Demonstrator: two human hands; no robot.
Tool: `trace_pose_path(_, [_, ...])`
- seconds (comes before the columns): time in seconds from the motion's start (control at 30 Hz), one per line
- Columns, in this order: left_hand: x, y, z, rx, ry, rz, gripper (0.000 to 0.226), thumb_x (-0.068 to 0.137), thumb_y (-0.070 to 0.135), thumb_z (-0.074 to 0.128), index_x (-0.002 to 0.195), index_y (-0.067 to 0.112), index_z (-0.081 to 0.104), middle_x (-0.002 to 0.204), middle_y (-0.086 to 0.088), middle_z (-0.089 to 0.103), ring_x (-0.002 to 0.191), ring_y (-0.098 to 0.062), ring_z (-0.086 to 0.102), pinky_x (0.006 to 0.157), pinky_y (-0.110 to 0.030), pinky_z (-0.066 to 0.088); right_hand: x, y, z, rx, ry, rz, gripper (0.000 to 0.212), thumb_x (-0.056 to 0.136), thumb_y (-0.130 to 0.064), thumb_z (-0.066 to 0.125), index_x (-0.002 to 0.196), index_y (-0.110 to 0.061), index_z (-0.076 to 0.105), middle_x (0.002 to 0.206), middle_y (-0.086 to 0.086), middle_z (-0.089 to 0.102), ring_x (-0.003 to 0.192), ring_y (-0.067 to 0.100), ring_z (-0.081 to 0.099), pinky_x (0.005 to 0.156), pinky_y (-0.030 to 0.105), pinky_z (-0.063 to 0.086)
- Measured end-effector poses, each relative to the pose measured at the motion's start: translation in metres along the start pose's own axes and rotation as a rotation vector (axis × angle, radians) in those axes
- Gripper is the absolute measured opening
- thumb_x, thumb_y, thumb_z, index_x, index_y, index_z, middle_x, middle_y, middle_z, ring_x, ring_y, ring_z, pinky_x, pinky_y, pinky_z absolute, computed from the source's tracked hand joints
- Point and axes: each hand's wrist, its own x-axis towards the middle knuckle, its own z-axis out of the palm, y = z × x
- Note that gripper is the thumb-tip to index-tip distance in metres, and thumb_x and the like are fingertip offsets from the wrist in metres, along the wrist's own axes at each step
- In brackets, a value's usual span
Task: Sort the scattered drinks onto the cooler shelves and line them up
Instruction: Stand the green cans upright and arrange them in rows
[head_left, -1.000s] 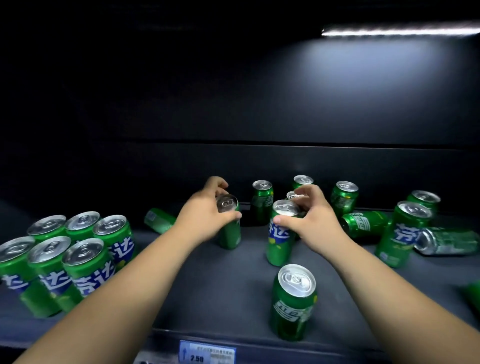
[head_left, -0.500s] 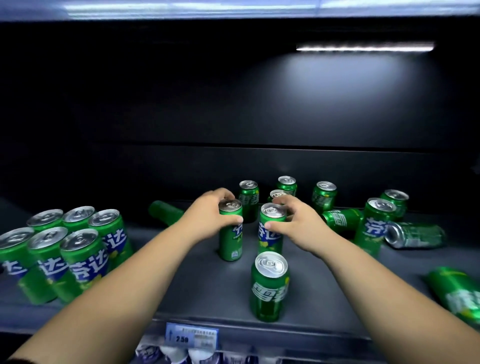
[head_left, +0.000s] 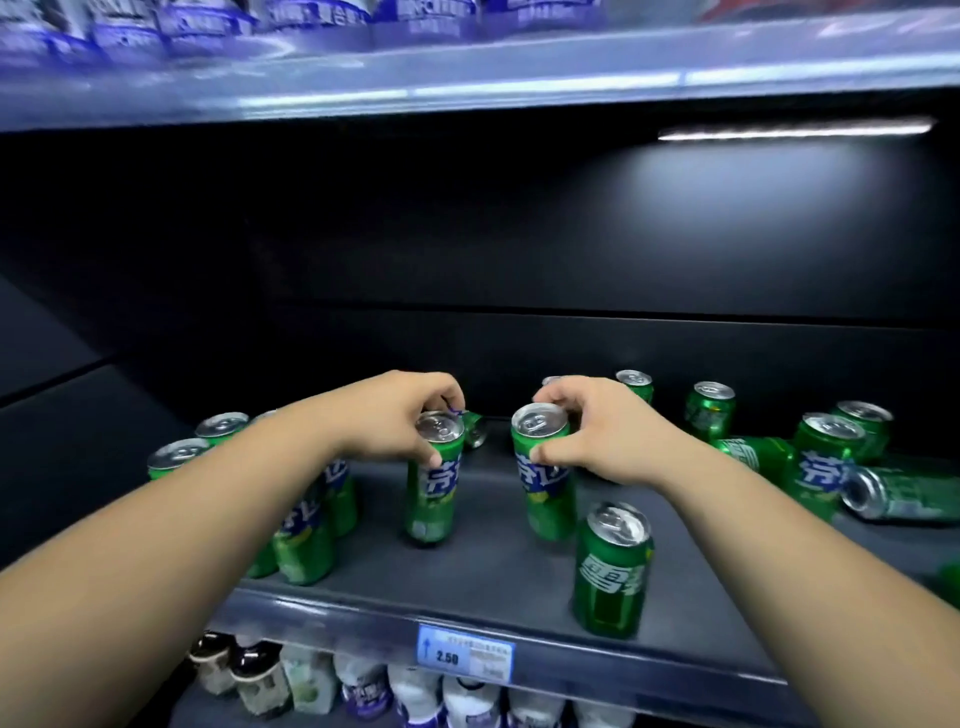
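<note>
Change since earlier: both held cans sit further left and nearer the shelf's front, and the two hands are wider apart; an upper shelf and a lower one have come into view
Left hand (head_left: 387, 418): fingers closed around the top rim of the left held can (head_left: 434, 486), thumb low on its side
Left held can: upright, its base at or just above the shelf (head_left: 483, 561); contact cannot be told
Right hand (head_left: 605, 434): clamped on the upper part of the right held can (head_left: 545, 483), fingertips over the rim, thumb on the label
Right held can: tilted slightly, base close to the shelf, apart from the left held can
Front can (head_left: 613, 571): standing alone near the shelf's front edge, just right of the right held can
Lined-up cans (head_left: 306, 525): upright group at the left, partly hidden behind the left forearm
Scattered cans (head_left: 831, 457): at the right, some upright, some lying on their sides, touching one another
Fallen can (head_left: 475, 428): lying behind the left held can
Price tag (head_left: 465, 659): on the shelf's front lip, reading 2.50
Upper shelf (head_left: 467, 78): blurred blue-and-white packs
Lower shelf bottles (head_left: 363, 686): small bottles in a row
</note>
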Motion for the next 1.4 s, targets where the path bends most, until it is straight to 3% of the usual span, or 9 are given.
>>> trace_pose_path(0.1, [-0.015, -0.016, -0.014, 0.01, -0.044, -0.001, 0.062, 0.07, 0.024, 0.087, 0.121, 0.033, 0.054, 0.117, 0.007, 0.064, 0.103, -0.013, 0.062, 0.091, -0.035, 0.051, 0.004, -0.028, 0.015, 0.007, -0.037, -0.045, 0.034, 0.06, -0.032, 0.084, 0.09, -0.03, 0.068, 0.089, -0.012, 0.073, 0.085, 0.007, 0.069, 0.077, 0.032, 0.058])
trace_pose_path(0.3, [-0.032, -0.056, -0.02, -0.004, -0.083, 0.02, 0.063, 0.073, 0.023, 0.086, 0.125, 0.034, 0.052, 0.124, 0.01, 0.06, 0.113, -0.012, 0.058, 0.098, -0.036, 0.048, 0.024, -0.051, 0.068, 0.058, -0.094, -0.032, 0.041, 0.054, -0.037, 0.08, 0.092, -0.027, 0.067, 0.091, -0.006, 0.074, 0.088, 0.016, 0.071, 0.081, 0.043, 0.059])
trace_pose_path(0.47, [-0.027, -0.079, -0.016, -0.025, -0.112, 0.062, 0.064, 0.075, 0.019, 0.084, 0.127, 0.033, 0.05, 0.125, 0.009, 0.059, 0.109, -0.01, 0.058, 0.096, -0.032, 0.048, 0.033, -0.056, 0.101, 0.064, -0.092, 0.016, 0.036, 0.057, -0.028, 0.078, 0.091, -0.027, 0.065, 0.089, -0.004, 0.073, 0.077, 0.007, 0.065, 0.078, 0.041, 0.058])
trace_pose_path(0.67, [-0.017, -0.102, -0.006, -0.028, -0.128, 0.135, 0.063, 0.078, 0.013, 0.08, 0.131, 0.029, 0.05, 0.126, 0.016, 0.057, 0.114, -0.006, 0.056, 0.099, -0.024, 0.044, 0.035, -0.059, 0.121, 0.078, -0.046, 0.075, 0.034, 0.066, -0.018, 0.075, 0.097, -0.026, 0.065, 0.093, -0.001, 0.072, 0.076, 0.005, 0.061, 0.076, 0.037, 0.056])
trace_pose_path(0.77, [-0.011, -0.111, -0.006, -0.077, -0.125, 0.14, 0.063, 0.077, 0.019, 0.082, 0.131, 0.028, 0.051, 0.129, 0.012, 0.057, 0.117, -0.007, 0.055, 0.102, -0.026, 0.044, 0.038, -0.059, 0.12, 0.072, -0.053, 0.124, 0.041, 0.069, -0.018, 0.078, 0.107, -0.027, 0.064, 0.096, -0.005, 0.07, 0.078, 0.004, 0.061, 0.066, 0.027, 0.052])
trace_pose_path(0.9, [-0.006, -0.117, 0.001, -0.086, -0.068, 0.085, 0.061, 0.075, 0.045, 0.08, 0.127, 0.033, 0.051, 0.121, 0.008, 0.063, 0.104, -0.012, 0.061, 0.094, -0.033, 0.05, 0.044, -0.057, 0.124, 0.111, -0.048, 0.207, 0.045, 0.071, -0.015, 0.08, 0.111, -0.025, 0.063, 0.085, -0.008, 0.066, 0.069, 0.005, 0.059, 0.062, 0.024, 0.047])
trace_pose_path(1.03, [-0.006, -0.123, 0.01, -0.168, -0.067, 0.052, 0.049, 0.072, 0.046, 0.074, 0.116, 0.043, 0.051, 0.106, 0.012, 0.067, 0.094, -0.01, 0.065, 0.089, -0.038, 0.053, 0.045, -0.057, 0.132, 0.172, -0.01, 0.251, 0.042, 0.066, -0.014, 0.07, 0.104, -0.031, 0.062, 0.078, -0.008, 0.063, 0.06, 0.006, 0.055, 0.056, 0.024, 0.046])
trace_pose_path(1.2, [-0.006, -0.122, 0.01, -0.183, -0.098, 0.078, 0.05, 0.071, 0.05, 0.075, 0.113, 0.044, 0.05, 0.104, 0.011, 0.066, 0.093, -0.012, 0.064, 0.088, -0.037, 0.053, 0.044, -0.056, 0.139, 0.236, -0.002, 0.257, 0.044, 0.061, -0.016, 0.066, 0.1, -0.035, 0.061, 0.076, -0.01, 0.06, 0.059, 0.008, 0.052, 0.055, 0.025, 0.044])
trace_pose_path(1.4, [-0.007, -0.123, 0.011, -0.251, -0.078, 0.071, 0.041, 0.066, 0.035, 0.07, 0.103, 0.044, 0.054, 0.087, 0.009, 0.067, 0.074, -0.012, 0.062, 0.073, -0.033, 0.052, 0.044, -0.057, 0.144, 0.298, -0.032, 0.233, 0.048, 0.066, -0.003, 0.064, 0.104, -0.031, 0.059, 0.072, -0.008, 0.056, 0.06, 0.009, 0.049, 0.054, 0.024, 0.043])
